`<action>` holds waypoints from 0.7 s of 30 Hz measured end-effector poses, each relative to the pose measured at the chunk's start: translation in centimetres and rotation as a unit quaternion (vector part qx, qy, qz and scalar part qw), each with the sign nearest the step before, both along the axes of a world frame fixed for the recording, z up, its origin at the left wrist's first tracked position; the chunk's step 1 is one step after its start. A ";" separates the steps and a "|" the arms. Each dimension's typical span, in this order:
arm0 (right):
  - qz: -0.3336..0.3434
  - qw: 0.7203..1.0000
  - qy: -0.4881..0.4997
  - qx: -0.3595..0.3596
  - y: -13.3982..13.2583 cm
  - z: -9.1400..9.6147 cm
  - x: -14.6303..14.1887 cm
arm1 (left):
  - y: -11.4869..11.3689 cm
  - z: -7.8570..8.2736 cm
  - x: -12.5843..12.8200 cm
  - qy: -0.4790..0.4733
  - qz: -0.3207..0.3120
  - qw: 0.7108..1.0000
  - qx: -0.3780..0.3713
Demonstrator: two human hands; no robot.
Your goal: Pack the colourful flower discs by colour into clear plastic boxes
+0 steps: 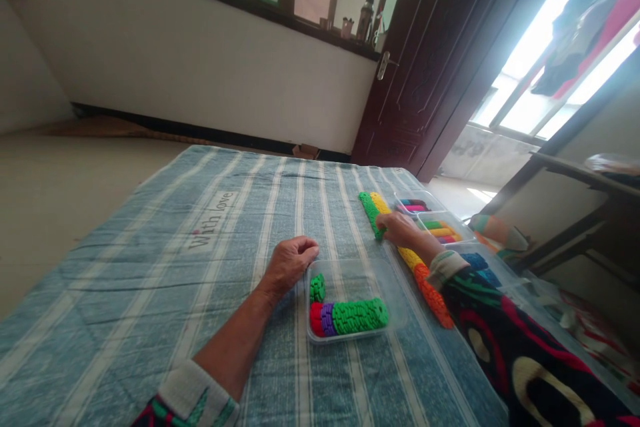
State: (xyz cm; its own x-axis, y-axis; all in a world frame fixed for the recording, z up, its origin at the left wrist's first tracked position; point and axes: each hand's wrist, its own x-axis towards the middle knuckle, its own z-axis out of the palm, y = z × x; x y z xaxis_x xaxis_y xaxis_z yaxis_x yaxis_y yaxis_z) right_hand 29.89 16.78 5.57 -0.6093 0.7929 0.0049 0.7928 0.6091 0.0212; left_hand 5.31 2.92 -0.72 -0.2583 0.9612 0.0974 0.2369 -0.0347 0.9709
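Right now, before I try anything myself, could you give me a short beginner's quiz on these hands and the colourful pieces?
1. Which hand is at the long green row?
2. True or false: the clear box beside the left hand holds red pieces, purple pieces and green pieces.
3. Fill in: the lettering on the striped cloth reads "With ____".

Key:
1. The right hand.
2. True.
3. love

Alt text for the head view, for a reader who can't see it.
A person's right hand is at a green row of small pieces on a striped tablecloth, while the left hand rests beside a clear plastic container holding red, purple and green pieces. More filled containers stand at right.
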 end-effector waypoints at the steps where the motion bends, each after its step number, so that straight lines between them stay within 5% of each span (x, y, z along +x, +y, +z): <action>1: 0.002 1.000 0.003 -0.001 -0.2 0.5 0.0 | 0.0 0.0 0.0 0.000 -0.001 1.000 0.000; 4: 0.040 0.998 0.046 -0.003 -2.1 2.5 -0.3 | 0.0 -0.1 0.1 0.000 -0.003 1.000 0.000; 9: 0.247 0.965 0.084 -0.007 -8.8 5.5 -2.5 | 0.0 -0.1 0.2 0.009 -0.004 1.000 0.002; 13: 0.342 0.940 -0.011 0.013 -12.3 4.7 -5.1 | -0.1 0.0 0.2 0.020 -0.004 1.000 0.009; 21: 0.381 0.918 -0.106 0.018 -12.7 2.4 -7.5 | -0.2 0.1 0.4 0.025 -0.002 0.999 0.021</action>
State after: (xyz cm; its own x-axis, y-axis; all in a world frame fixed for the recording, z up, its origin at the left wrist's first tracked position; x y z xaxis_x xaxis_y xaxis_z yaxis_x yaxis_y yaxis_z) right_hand 22.35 4.10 7.96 -0.9777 0.1379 -0.1587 0.1128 0.9811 0.1572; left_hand 5.75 2.75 -0.62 -0.2477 0.9572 0.1495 0.2844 -0.0757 0.9557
